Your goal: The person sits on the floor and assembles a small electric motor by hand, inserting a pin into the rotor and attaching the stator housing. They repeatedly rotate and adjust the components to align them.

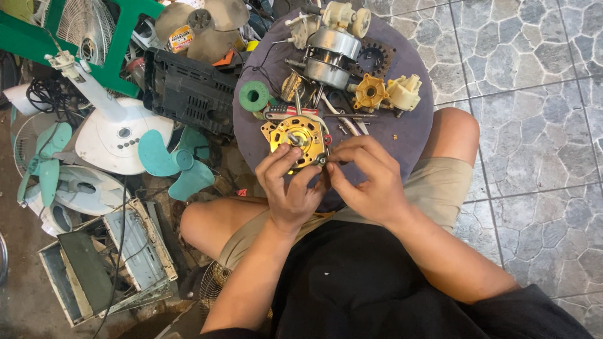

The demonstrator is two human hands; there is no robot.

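My left hand (pixel 290 188) grips a gold-coloured round motor end cover (pixel 295 139) from below, thumb and fingers curled round its lower edge. My right hand (pixel 364 179) pinches at the cover's right edge, where a small dark part sits between finger and thumb. Both hands rest over the near edge of a round purple work surface (pixel 411 135). Farther back on it lie a silver fan motor (pixel 326 59), a yellow gear-like piece (pixel 369 93), a cream plastic part (pixel 405 92), a green round spool (pixel 254 96) and a red-handled tool (pixel 286 113).
To the left lie fan parts: a teal fan blade (pixel 176 162), a white fan base (pixel 119 137), a black ribbed housing (pixel 188 91) and a wire fan guard (pixel 85 25). An open metal casing (pixel 103 263) sits at lower left. Stone-patterned floor tiles (pixel 534 125) spread to the right.
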